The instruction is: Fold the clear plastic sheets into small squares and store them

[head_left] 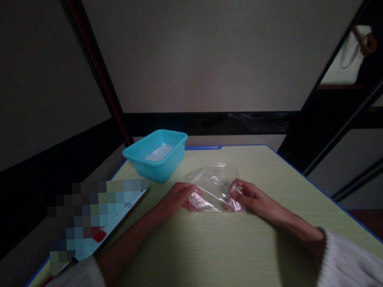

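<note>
Between my two hands is a clear plastic bag, held a little above the table or resting on it; which one I cannot tell. My left hand grips the bag's left side, with the fingertips showing pink through the film. On the right side, my right hand pinches the bag near its lower corner, fingers curled. The film is creased and shiny, and I make out nothing inside it.
A turquoise plastic basin stands at the table's back left, with a whitish flat thing inside. A tablet-like device, partly pixelated, lies left. The pale table has blue edging. Panelled walls rise behind; a white bag shows at upper right.
</note>
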Available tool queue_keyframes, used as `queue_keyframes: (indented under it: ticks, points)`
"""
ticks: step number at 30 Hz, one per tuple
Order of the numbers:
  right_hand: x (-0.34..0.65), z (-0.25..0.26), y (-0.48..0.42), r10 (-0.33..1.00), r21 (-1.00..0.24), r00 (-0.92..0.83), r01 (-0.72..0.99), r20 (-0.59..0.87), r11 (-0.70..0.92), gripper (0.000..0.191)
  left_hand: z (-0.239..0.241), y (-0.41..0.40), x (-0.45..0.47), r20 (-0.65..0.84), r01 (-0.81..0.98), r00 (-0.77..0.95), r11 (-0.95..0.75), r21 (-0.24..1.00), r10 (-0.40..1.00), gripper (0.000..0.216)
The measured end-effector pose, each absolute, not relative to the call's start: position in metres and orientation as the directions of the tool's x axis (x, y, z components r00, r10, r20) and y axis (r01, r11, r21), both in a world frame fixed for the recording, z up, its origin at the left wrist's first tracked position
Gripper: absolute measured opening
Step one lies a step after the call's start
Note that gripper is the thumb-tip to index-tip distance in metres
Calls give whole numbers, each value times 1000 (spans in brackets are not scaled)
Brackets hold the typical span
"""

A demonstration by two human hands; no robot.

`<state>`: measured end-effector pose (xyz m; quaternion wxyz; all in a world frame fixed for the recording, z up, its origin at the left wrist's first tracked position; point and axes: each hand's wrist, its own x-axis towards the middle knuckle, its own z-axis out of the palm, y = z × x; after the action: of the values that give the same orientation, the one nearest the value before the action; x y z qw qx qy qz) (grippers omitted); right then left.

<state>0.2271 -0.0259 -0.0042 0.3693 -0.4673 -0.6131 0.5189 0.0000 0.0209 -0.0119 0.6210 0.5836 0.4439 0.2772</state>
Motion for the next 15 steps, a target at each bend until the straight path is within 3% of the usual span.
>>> queue_keyframes:
  ticks: [7, 15]
  points:
    - [226, -2, -26, 957, -983, -289, 178, -19, 34, 36, -9, 21, -3, -172, 150, 541, 107, 983, 823, 49]
    - [226, 0, -27, 959, -971, -283, 229, 1, 68, 37, -2, 15, -5, -100, 228, 649, -67, 971, 754, 25]
